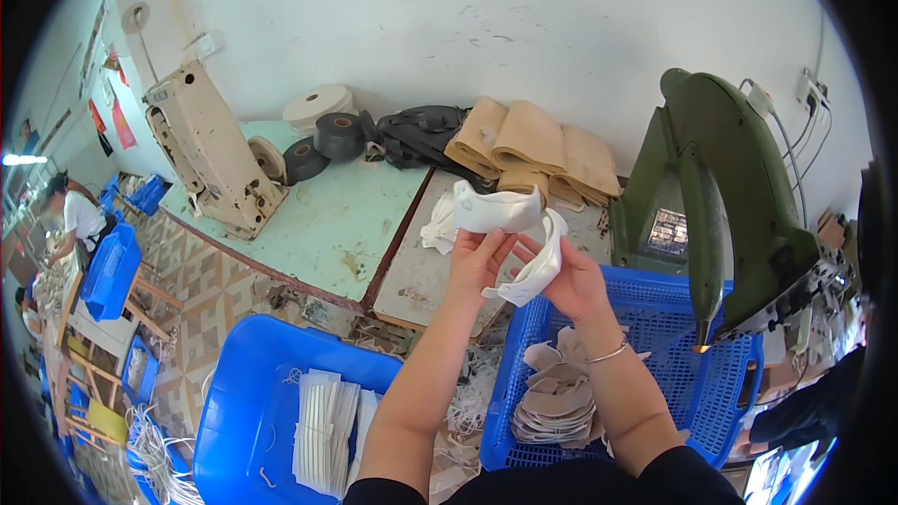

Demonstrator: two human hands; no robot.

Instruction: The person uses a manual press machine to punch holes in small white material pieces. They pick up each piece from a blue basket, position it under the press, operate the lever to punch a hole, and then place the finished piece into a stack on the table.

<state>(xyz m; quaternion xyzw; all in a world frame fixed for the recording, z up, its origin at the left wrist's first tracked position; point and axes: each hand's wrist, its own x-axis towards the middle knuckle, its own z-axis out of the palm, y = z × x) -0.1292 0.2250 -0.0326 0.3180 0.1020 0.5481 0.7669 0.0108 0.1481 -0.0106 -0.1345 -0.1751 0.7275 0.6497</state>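
Observation:
Above the table's front edge, my left hand [480,264] pinches a white curved piece [498,211] with a shaped upper edge, thumb in front. My right hand [572,282] grips a second white curved piece [535,273], bent like a hook, beside and below the first. Their ends lie close together, and I cannot tell whether they are joined. More white pieces [438,227] lie on the table behind my left hand. Under my right forearm, a blue perforated crate [655,295] holds a stack of beige cut pieces [554,402].
A blue tub [245,365] with bundled white strips [323,435] stands at lower left. On the tables are a cream sewing machine [217,154], black tape rolls [339,136], a black bag [421,131] and folded tan sheets [528,140]. A green machine [762,168] rises at right; a person [79,215] works far left.

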